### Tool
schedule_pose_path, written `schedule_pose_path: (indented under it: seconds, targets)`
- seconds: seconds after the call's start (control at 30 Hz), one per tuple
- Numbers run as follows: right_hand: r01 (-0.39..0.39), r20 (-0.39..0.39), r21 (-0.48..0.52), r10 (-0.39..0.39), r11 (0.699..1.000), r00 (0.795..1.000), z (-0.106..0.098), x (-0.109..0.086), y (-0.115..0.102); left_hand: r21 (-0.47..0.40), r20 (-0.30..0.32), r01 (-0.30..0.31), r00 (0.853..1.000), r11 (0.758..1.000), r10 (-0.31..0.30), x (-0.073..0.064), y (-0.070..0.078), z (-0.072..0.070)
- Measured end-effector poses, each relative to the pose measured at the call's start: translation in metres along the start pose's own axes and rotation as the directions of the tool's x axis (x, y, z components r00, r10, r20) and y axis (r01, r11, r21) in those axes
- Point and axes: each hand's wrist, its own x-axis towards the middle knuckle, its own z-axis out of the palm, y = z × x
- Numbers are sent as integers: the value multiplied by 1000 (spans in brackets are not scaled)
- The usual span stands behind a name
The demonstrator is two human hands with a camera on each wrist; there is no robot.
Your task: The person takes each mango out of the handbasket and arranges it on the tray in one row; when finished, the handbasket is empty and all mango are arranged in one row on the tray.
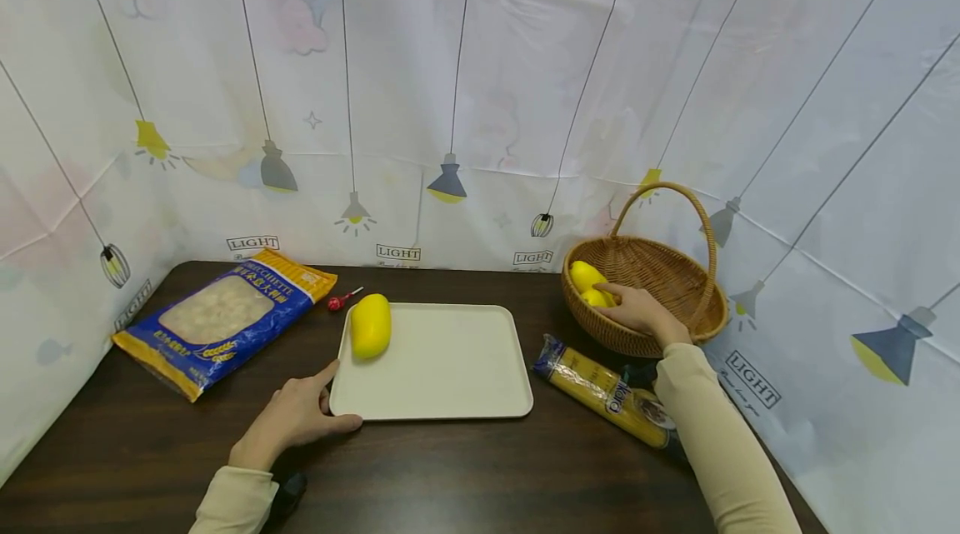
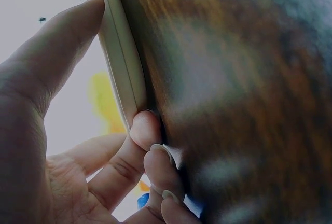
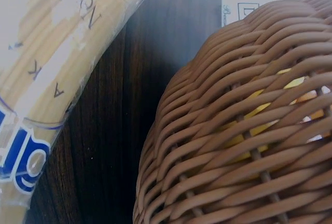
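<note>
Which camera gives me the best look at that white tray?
The head view: it shows almost all of the white tray, with a yellow fruit in its far left part. The left wrist view clearly shows only an edge, close up at the left hand; the right wrist view shows none.

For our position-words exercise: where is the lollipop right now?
In the head view, the lollipop lies left of centre on the table, between the blue pasta bag and the tray.

The counter (image 1: 480, 467) is dark wood grain, kinda shiny up front. Got a blue bag (image 1: 221, 319) on the left, then a lollipop (image 1: 335, 303), a tray (image 1: 450, 367) mid-counter, and spaghetti (image 1: 588, 384) just beside a basket (image 1: 603, 331) on the right.
</note>
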Motion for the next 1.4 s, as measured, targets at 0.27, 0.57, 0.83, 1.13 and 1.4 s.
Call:
schedule_pose_path:
  seconds: [0.27, 0.57, 0.83, 1.13, 1.4]
  targets:
    - [41, 32, -13, -41, 999, 999, 2, 4, 1, 1, 2, 8, 1000, 1000, -8, 1, 0, 1]
    - [87, -9, -24, -87, 996, 996, 1, 7, 7, 0, -2, -8, 1000, 1000, 8, 0, 0, 1]
    - [92, -38, 57, -90, 994, 995, -5, 0, 7, 6, -4, 0, 1000, 1000, 0, 2, -1, 1]
    - [53, -78, 101, -45, 994, 996, -18, -13, -4, 2, -5, -15, 1000, 1000, 15, 0, 0, 0]
    - [50, -124, 112, -36, 992, 992, -26, -22, -7, 2, -8, -16, 1000, 1000, 16, -1, 1, 0]
